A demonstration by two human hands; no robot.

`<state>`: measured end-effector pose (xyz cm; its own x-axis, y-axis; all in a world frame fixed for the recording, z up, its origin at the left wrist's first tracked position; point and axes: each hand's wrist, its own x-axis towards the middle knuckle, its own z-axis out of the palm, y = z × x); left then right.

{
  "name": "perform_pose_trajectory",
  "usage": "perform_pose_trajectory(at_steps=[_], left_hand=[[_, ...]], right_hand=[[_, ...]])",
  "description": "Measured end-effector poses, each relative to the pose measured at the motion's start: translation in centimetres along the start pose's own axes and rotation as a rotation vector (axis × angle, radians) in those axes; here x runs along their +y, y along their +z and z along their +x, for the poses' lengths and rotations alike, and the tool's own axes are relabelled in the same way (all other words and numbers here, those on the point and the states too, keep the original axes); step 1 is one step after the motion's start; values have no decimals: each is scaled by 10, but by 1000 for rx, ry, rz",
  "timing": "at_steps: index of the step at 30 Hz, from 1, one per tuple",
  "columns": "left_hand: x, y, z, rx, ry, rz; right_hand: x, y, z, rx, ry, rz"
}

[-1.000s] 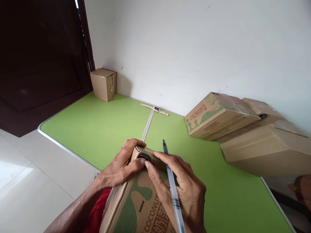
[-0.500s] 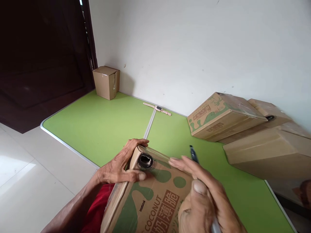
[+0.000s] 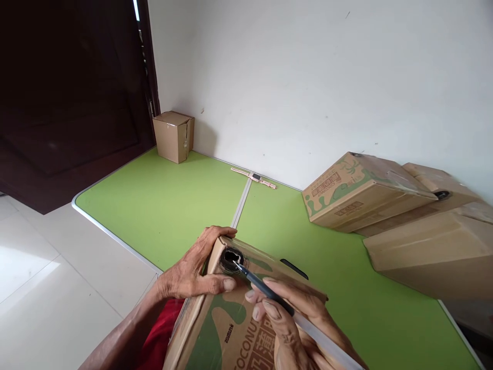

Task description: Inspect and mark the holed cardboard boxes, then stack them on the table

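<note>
A printed cardboard box (image 3: pixel 239 308) with green shapes and the word COCONUT is tilted in front of me at the table's near side. Its upper left corner has a ragged hole (image 3: pixel 232 256) ringed by black scribbled ink. My left hand (image 3: pixel 202 267) grips that corner, thumb on the printed face and fingers over the far edge. In my right hand (image 3: pixel 296 318) is a pen (image 3: pixel 269 294) with a dark grip and a pale barrel. Its tip is at the lower right rim of the hole; whether it touches the cardboard I cannot tell.
Several cardboard boxes (image 3: pixel 346 192) stand at the right of the green table (image 3: pixel 185 195), and a small plain box (image 3: pixel 173 136) at the back left. A pink-strapped watch (image 3: pixel 254 177) lies by the wall. A dark elongated shape (image 3: pixel 295 268) shows just behind the held box.
My right hand has turned the pen around, from pointing away over the table to pointing at the hole. The left hand keeps its grip on the box. The view has shifted slightly.
</note>
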<state>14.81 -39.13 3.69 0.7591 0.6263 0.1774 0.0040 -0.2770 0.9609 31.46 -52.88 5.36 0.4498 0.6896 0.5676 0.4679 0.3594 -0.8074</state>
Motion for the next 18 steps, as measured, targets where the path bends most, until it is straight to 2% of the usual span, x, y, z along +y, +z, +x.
perform_pose_trajectory(at_steps=[4,11,14,18], left_hand=[[2,1,1,-15,-19,39],[7,-1,3,-25,-7,66],[8,-1,3,-19,-6,61],[10,-2,2,-24,-26,58]], right_hand=[[-2,5,1,-54,-63,-30],[0,4,5,-120,-212,-215],[-5,5,8,-150,-206,-177],[-13,7,9,-57,-98,-107]])
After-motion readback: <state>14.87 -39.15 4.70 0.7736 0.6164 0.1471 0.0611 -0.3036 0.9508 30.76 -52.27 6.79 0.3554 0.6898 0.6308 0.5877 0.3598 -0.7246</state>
